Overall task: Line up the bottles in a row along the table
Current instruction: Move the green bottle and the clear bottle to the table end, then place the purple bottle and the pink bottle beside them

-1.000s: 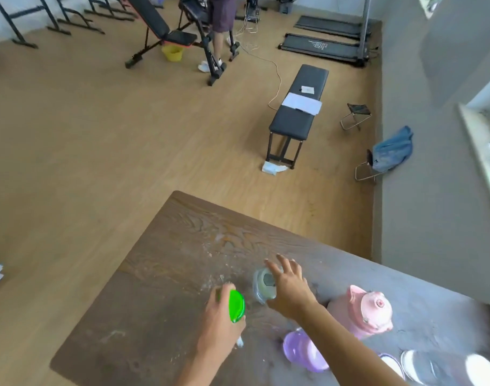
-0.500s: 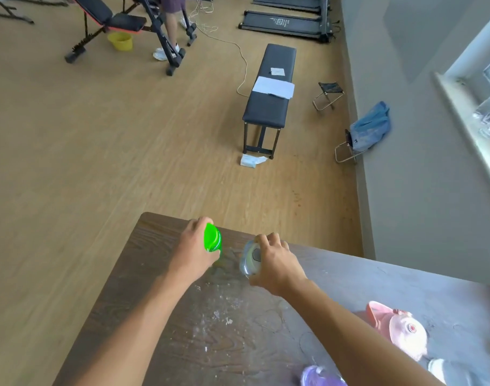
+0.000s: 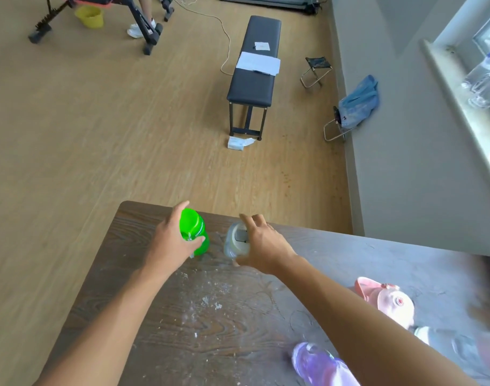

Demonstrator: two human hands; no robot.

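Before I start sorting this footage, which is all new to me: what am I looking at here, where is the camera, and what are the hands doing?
No machine is involved: a person works with two bare hands, and the camera sits on their head, looking forward and down. That is why both forearms reach in from the bottom edge.

In front of them is a dark wooden table with pale smudges on it. Near its far edge, the left hand has its grip around a bright green bottle. Beside it, the right hand rests on a clear greyish bottle, fingers partly spread, so that grip looks loose.

Closer to the person, on the right, stand a pink bottle and a purple bottle, both untouched and blurred.

Beyond the table is a gym-like room with a black bench on a wooden floor.
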